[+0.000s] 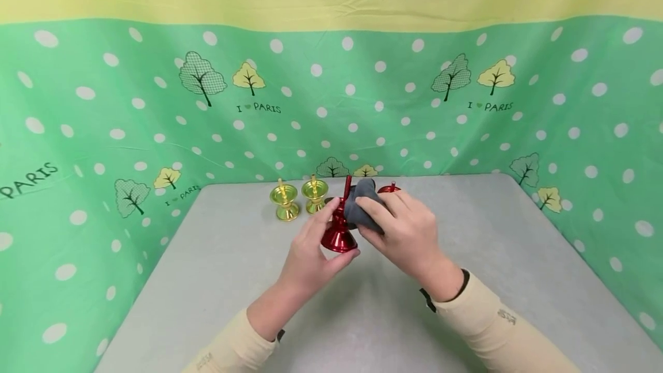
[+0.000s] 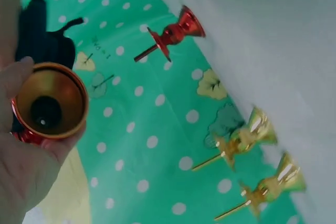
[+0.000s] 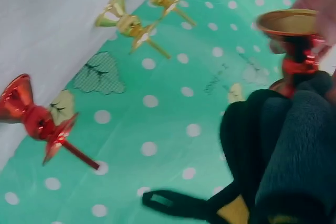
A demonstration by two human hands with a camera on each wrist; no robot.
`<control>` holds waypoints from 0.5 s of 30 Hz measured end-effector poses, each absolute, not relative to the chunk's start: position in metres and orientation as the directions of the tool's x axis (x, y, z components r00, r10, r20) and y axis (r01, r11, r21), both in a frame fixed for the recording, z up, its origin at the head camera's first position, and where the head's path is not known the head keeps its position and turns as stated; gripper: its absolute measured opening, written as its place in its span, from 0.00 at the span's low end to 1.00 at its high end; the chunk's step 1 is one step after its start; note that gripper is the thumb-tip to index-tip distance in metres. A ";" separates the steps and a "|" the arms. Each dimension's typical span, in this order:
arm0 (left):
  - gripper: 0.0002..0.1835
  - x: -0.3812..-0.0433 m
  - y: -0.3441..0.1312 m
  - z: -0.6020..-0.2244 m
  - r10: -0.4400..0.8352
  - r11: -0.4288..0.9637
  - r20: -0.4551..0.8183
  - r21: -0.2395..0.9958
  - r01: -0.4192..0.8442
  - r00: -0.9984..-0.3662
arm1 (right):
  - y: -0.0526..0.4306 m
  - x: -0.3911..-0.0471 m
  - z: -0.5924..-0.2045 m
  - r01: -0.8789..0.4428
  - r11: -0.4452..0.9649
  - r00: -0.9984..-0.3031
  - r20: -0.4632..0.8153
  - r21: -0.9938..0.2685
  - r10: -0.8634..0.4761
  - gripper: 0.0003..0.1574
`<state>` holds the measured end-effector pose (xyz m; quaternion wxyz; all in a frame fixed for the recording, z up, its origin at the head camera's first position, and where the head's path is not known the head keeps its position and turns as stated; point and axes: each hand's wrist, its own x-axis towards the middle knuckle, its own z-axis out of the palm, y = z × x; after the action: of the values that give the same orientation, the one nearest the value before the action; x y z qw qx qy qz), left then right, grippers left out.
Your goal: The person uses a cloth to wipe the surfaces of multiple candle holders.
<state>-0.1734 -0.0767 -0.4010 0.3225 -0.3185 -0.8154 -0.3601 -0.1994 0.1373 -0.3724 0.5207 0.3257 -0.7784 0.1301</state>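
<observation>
My left hand (image 1: 309, 252) grips a red metallic candle holder (image 1: 340, 239), thumb near its flared base and fingers higher up. The holder is tilted above the table, its thin rod pointing up. In the left wrist view its hollow, gold-coloured base (image 2: 73, 95) faces the camera. My right hand (image 1: 406, 235) grips a bunched dark grey cloth (image 1: 358, 213) and presses it to the holder's upper part. A strap-like loop (image 3: 176, 204) hangs off the cloth in the right wrist view. The cloth and fingers hide the holder's dish.
Behind my right hand stands another red candle holder (image 1: 389, 189), partly covered. Two gold candle holders, a left one (image 1: 286, 203) and a right one (image 1: 314, 194), stand near the back edge of the grey table (image 1: 217, 281). A green dotted curtain (image 1: 300, 120) hangs right behind.
</observation>
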 end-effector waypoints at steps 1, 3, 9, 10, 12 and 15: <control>0.55 -0.174 -0.078 -0.401 0.272 0.510 0.755 0.413 0.755 -0.597 | 0.139 -0.202 -0.374 -0.642 0.756 -0.250 0.899 0.124 -0.360 0.19; 0.56 -0.175 -0.079 -0.400 0.248 0.439 0.727 0.504 0.744 -0.640 | 0.143 -0.206 -0.378 -0.629 0.773 -0.296 0.893 0.085 -0.338 0.22; 0.56 -0.179 -0.084 -0.401 0.195 0.125 0.442 0.875 0.469 -0.876 | 0.151 -0.212 -0.388 -0.614 0.788 -0.407 0.872 -0.043 -0.270 0.27; 0.56 -0.179 -0.084 -0.401 0.194 0.075 0.396 0.906 0.416 -0.897 | 0.151 -0.211 -0.388 -0.632 0.774 -0.391 0.879 -0.040 -0.274 0.26; 0.56 -0.181 -0.085 -0.401 0.210 -0.007 0.341 0.938 0.347 -0.916 | 0.148 -0.209 -0.386 -0.675 0.737 -0.333 0.896 -0.010 -0.293 0.25; 0.56 -0.181 -0.086 -0.399 0.254 -0.115 0.308 0.951 0.287 -0.917 | 0.144 -0.208 -0.382 -0.697 0.717 -0.250 0.924 0.036 -0.289 0.24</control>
<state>-0.1808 -0.0859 -0.3986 0.0115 -0.2034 -0.6651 -0.7184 -0.2084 0.1443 -0.3816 0.5211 0.3217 -0.7660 0.1954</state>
